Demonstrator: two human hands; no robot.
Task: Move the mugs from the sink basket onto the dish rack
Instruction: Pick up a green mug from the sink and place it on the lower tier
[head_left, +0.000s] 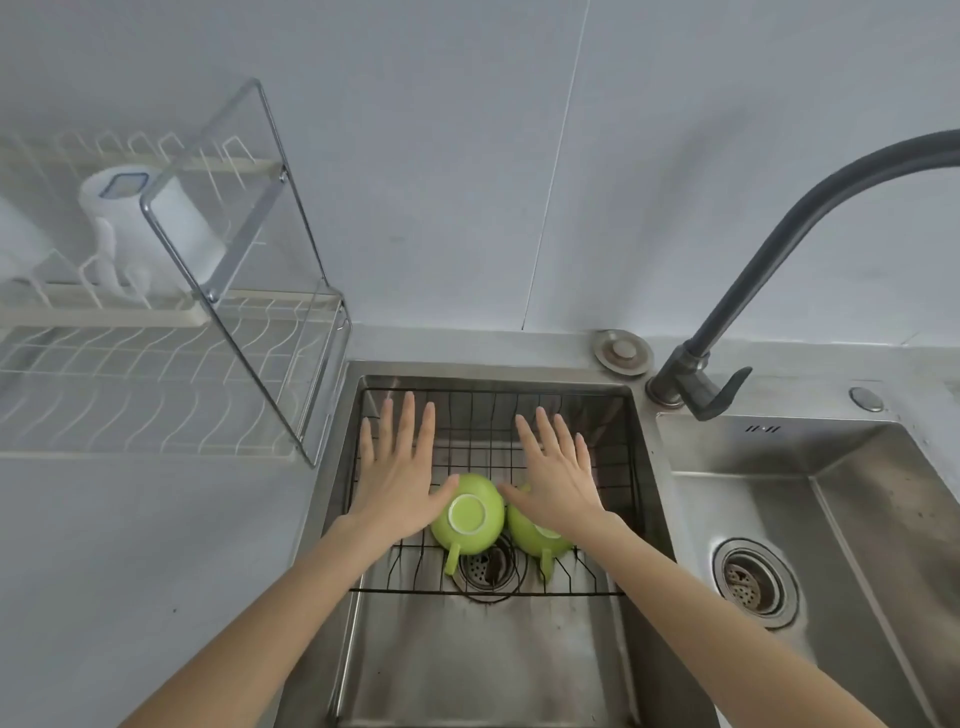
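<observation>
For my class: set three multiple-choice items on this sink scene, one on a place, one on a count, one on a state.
1. Where does the dish rack stand?
A. left of the sink
B. right of the tap
C. inside the sink

2. How many green mugs lie in the sink basket?
A. one
B. two
C. four

3. How are the left hand and right hand?
A. fists
B. gripping handles
C. flat, fingers spread

Answers: 1 A, it stands on the counter left of the basin. 2 B, two upturned mugs lie side by side. 3 C, both palms face down, holding nothing.
</observation>
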